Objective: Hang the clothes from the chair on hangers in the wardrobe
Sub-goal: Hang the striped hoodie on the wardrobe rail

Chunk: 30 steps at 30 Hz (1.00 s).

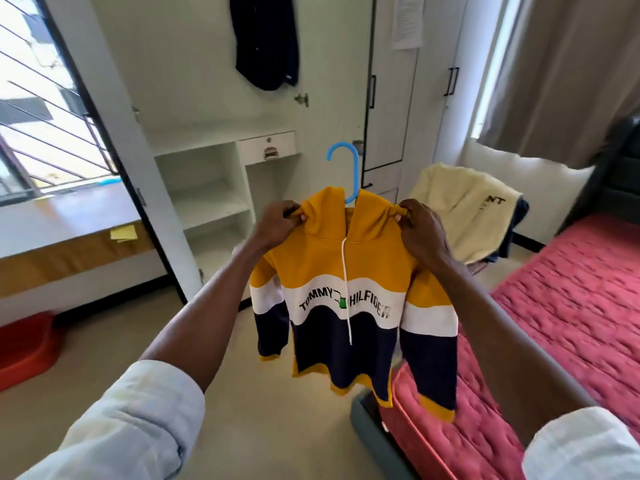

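Here, at the centre of the frame, a yellow, white and navy hoodie (343,299) hangs in the air on a blue hanger (346,168), whose hook rises out of the neck opening just above the hood. The left hand (277,220) pinches the shoulder on the left side of the garment, fingers curled tightly round a fold of yellow cloth. The right hand (420,226) grips the opposite shoulder in the same way, so both are closed on the fabric and bear the hoodie between them. A white drawstring (346,289) dangles down the front over the printed lettering.

Behind, in the upper middle of the frame, the white wardrobe (214,188) stands with open shelves, and a dark garment (266,43) hangs at the top of it. To the right of centre, a cream garment (460,216) is draped over a chair, with darker clothes showing beneath its edge. A bed with a red quilt (554,323) fills the lower right. A red tub (24,348) sits on the floor at the left edge, below a barred window (45,109).
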{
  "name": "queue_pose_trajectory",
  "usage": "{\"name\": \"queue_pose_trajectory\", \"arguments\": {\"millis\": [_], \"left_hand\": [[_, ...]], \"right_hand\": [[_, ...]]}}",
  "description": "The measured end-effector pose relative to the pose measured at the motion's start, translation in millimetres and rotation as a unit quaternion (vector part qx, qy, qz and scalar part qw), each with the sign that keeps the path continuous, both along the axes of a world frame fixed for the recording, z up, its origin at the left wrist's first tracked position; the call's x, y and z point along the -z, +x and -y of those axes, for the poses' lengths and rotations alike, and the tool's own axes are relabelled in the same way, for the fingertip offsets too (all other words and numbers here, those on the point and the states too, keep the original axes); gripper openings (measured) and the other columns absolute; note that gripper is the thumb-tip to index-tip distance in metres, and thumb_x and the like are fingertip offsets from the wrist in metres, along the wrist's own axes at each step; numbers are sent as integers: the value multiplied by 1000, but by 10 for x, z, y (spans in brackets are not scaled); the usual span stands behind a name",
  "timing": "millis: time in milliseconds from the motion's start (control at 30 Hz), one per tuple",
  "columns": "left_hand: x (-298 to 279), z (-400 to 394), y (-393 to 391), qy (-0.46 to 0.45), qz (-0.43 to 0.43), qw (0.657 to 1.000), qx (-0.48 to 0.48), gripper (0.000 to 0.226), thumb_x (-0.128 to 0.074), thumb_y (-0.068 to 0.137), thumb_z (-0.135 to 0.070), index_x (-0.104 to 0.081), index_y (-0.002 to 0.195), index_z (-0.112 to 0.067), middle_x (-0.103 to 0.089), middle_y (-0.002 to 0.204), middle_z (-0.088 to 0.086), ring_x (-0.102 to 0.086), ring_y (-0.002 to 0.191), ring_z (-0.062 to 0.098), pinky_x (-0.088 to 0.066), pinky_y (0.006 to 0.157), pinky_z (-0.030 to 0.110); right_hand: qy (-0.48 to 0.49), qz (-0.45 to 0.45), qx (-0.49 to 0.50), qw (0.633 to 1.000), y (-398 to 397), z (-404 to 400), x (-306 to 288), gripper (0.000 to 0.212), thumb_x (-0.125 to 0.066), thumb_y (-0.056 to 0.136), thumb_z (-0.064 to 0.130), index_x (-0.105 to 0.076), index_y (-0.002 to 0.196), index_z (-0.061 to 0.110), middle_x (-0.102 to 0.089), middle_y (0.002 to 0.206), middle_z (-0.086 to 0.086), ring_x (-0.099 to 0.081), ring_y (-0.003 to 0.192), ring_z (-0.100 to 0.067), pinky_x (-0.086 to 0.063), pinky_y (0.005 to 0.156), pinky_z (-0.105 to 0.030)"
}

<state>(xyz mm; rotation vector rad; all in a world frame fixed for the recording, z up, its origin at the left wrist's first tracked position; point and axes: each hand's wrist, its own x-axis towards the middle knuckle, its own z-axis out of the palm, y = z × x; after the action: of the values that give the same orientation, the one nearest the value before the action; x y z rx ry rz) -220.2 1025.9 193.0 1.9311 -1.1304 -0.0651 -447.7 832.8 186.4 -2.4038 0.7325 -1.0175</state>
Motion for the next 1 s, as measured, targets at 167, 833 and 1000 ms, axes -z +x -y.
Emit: {"name": "queue_pose_trajectory", "arguments": {"millis": [167, 833, 1000], "left_hand": [[-149, 118, 794, -66, 95, 986, -117, 16, -59, 87, -12, -74, 85, -8, -73, 83, 9, -62, 75, 20, -45, 67, 31], [-1545, 1674, 4065, -160, 251, 903, -309, 22, -56, 90, -11, -73, 102, -8, -73, 99, 14, -65, 91, 34, -48, 81, 37], [-2048, 1979, 4832, -191, 267, 890, -318, 23, -55, 95, -8, -71, 110, -2, -72, 106, 17, -66, 97, 34, -46, 87, 33]], "right_hand": [[5, 1, -30, 1000, 934, 127, -205, 33, -65, 88, 14, -63, 119, 3, -65, 116, -19, -59, 107, -35, -44, 87, -34], [-245, 68, -40, 966, 4744, 1940, -1539, 30, -39, 104, 21, -55, 119, 1, -65, 105, -22, -61, 92, -38, -44, 85, -45], [-234, 75, -81, 966, 5535, 2247, -2040, 44, -32, 100, 31, -52, 125, 1, -60, 119, -22, -57, 105, -38, -41, 96, -46]]}}
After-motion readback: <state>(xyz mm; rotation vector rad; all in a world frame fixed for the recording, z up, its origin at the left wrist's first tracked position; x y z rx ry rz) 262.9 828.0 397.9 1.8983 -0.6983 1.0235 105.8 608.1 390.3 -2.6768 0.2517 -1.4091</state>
